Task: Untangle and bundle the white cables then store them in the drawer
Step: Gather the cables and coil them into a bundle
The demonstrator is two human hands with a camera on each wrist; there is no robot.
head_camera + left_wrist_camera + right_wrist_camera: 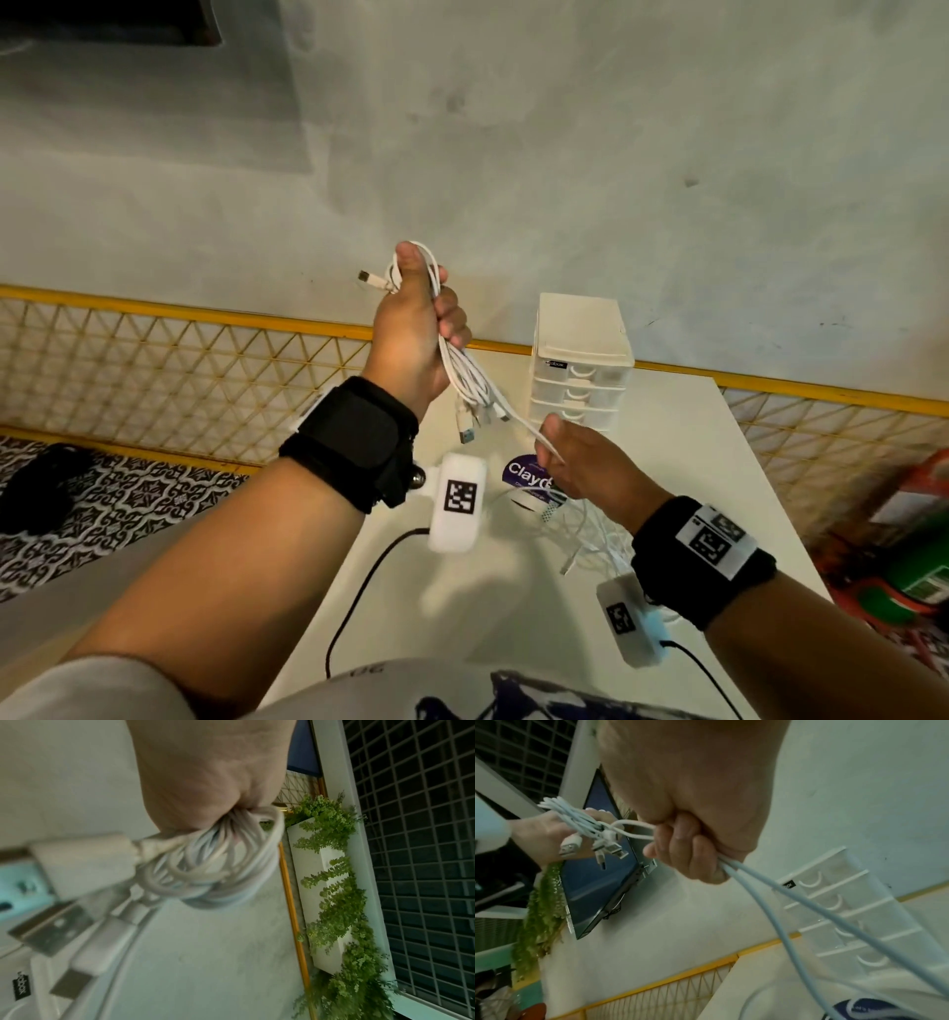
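My left hand (418,318) is raised above the white table (693,493) and grips a folded bundle of white cables (464,377); their USB plugs hang below the fist (64,925). The bundle shows close up in the left wrist view (218,866) and at the left of the right wrist view (577,817). One strand runs down from it to my right hand (575,462), whose curled fingers (680,850) hold it, with two strands (795,902) trailing out below. More loose white cable (595,539) lies on the table under that hand. The small white drawer unit (580,360) stands behind, its drawers closed.
A purple-labelled round tape roll (529,483) lies on the table beside my right hand. A yellow wire fence (179,354) runs behind the table. Black wrist-camera leads (359,586) cross the near table. Red and green items (909,555) sit on the floor at right.
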